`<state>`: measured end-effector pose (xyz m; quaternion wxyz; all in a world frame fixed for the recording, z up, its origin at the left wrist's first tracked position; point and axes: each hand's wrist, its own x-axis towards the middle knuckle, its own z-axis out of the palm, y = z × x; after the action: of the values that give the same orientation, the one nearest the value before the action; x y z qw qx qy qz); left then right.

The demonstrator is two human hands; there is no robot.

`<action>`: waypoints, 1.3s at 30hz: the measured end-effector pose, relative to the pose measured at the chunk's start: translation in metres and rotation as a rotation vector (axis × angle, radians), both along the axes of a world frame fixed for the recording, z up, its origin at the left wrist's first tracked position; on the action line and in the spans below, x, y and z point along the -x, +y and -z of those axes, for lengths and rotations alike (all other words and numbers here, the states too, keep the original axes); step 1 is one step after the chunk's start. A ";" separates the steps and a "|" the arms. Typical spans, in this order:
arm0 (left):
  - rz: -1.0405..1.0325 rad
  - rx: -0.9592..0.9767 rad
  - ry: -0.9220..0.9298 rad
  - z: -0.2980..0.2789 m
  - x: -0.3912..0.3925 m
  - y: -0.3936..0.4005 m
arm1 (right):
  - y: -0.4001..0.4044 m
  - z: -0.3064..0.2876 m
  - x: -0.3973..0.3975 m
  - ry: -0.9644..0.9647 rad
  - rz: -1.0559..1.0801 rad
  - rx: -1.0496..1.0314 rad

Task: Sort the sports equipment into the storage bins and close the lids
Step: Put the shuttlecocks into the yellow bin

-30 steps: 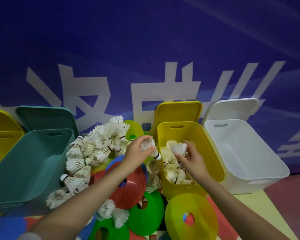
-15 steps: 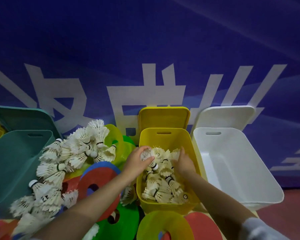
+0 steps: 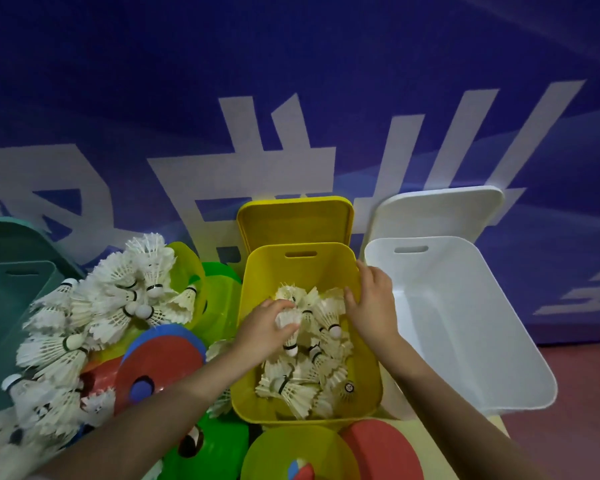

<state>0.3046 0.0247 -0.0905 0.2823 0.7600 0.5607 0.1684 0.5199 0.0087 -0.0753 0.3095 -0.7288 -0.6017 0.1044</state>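
Blue banner wall with big white lettering behind a row of plastic storage bins. Left hand [image 3: 262, 332] has its fingers curled around a white feather shuttlecock [image 3: 289, 327] inside the open yellow plastic bin [image 3: 257, 289]; right hand [image 3: 373, 303] rests on that bin's right rim, fingers loosely apart. More loose shuttlecocks [image 3: 94, 317] sit piled on flat coloured disc cones [image 3: 163, 365] left of it

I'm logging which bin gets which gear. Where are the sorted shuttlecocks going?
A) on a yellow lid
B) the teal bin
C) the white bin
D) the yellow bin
D: the yellow bin holds a heap of shuttlecocks, and the left hand grips one over it, while the white bin shows none inside.
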 end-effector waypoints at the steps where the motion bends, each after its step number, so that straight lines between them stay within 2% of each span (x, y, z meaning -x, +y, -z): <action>1: 0.013 0.024 0.008 0.006 -0.007 0.003 | -0.001 0.004 -0.003 0.038 0.024 0.052; 3: 0.033 0.077 0.047 0.020 -0.019 0.009 | -0.004 0.011 -0.008 0.106 0.046 0.134; 7: 0.111 0.152 0.323 0.044 -0.027 0.015 | -0.008 0.015 -0.013 0.200 0.066 0.165; 11: 0.159 0.082 0.520 0.052 -0.025 0.016 | -0.008 0.016 -0.011 0.248 0.116 0.160; 13: 0.143 0.045 0.475 0.048 -0.026 0.015 | -0.008 0.015 -0.009 0.249 0.118 0.168; 17: 0.044 -0.025 0.176 0.017 -0.021 0.007 | -0.010 0.008 -0.007 0.193 0.140 0.195; 20: 0.001 -0.112 0.008 -0.014 0.000 -0.005 | -0.021 -0.001 0.004 0.119 0.128 0.092; 22: -0.003 -0.183 -0.062 -0.029 0.024 -0.014 | -0.029 -0.009 0.021 0.073 0.042 0.002; 25: -0.003 -0.261 -0.101 -0.043 0.066 -0.028 | -0.036 -0.021 0.059 0.060 -0.112 -0.045; 28: -0.056 -0.251 -0.153 -0.047 0.114 -0.041 | -0.039 -0.026 0.103 0.065 -0.223 -0.049; 36: -0.186 -0.236 -0.080 -0.042 0.242 -0.066 | -0.051 -0.020 0.219 0.066 -0.431 0.022; 39: -0.216 -0.215 -0.042 -0.037 0.289 -0.075 | -0.052 -0.010 0.250 -0.051 -0.509 0.081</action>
<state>0.0154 -0.0500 -0.0534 0.1913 0.7172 0.6120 0.2730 0.2700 -0.0431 -0.0653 0.2284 -0.5681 -0.7688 0.1847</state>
